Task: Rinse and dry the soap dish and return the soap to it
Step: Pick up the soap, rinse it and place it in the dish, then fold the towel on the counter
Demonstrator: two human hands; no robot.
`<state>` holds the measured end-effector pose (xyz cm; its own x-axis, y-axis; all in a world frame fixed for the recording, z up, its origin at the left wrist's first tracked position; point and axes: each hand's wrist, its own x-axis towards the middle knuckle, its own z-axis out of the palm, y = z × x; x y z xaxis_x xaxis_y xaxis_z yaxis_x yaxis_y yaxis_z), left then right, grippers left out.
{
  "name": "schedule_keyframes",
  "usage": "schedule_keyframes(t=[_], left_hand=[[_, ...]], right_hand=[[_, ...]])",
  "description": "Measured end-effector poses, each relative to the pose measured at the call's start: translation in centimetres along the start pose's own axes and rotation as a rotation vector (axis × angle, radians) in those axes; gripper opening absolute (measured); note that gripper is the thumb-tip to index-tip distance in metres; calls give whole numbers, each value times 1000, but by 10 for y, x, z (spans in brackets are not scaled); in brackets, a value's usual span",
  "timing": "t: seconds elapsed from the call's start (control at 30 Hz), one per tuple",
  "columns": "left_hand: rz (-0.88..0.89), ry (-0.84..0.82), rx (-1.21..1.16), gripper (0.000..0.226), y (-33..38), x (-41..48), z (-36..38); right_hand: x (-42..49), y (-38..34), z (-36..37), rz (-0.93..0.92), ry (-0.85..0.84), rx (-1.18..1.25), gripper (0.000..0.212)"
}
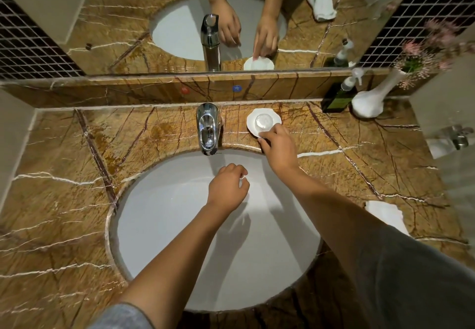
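A white soap dish [253,120] with a scalloped rim stands on the marble counter just right of the tap. A round white soap [264,121] lies in it. My right hand [279,146] reaches over the counter edge and its fingertips pinch the dish's near rim. My left hand [227,187] hovers over the white sink basin [159,226] below the spout, fingers loosely curled with nothing in them. A folded white towel [384,214] lies on the counter to the right, partly hidden by my right sleeve.
The chrome tap [208,128] stands at the back of the basin with no water running. At the back right stand a dark pump bottle [339,95] and a white vase [370,101] with pink flowers. A mirror runs along the back wall.
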<state>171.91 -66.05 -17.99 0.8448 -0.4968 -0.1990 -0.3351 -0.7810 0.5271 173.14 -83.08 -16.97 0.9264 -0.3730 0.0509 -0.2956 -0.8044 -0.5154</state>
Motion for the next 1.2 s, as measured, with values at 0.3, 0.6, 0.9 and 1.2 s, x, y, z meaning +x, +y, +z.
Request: schedule_keyframes(t=[0.3, 0.6, 0.9, 1.2], left_hand=[[9, 0, 25, 28, 5, 0, -2], [32, 12, 58, 27, 18, -10, -13], [203, -63, 50, 26, 81, -40, 17], [462, -205, 56, 27, 183, -52, 79]], right_hand=[[0, 10, -4, 8, -19, 26, 24], [-40, 3, -21, 155, 144, 262, 26], [-166, 75, -65, 438, 433, 191, 27], [-231, 139, -115, 780, 416, 24, 52]])
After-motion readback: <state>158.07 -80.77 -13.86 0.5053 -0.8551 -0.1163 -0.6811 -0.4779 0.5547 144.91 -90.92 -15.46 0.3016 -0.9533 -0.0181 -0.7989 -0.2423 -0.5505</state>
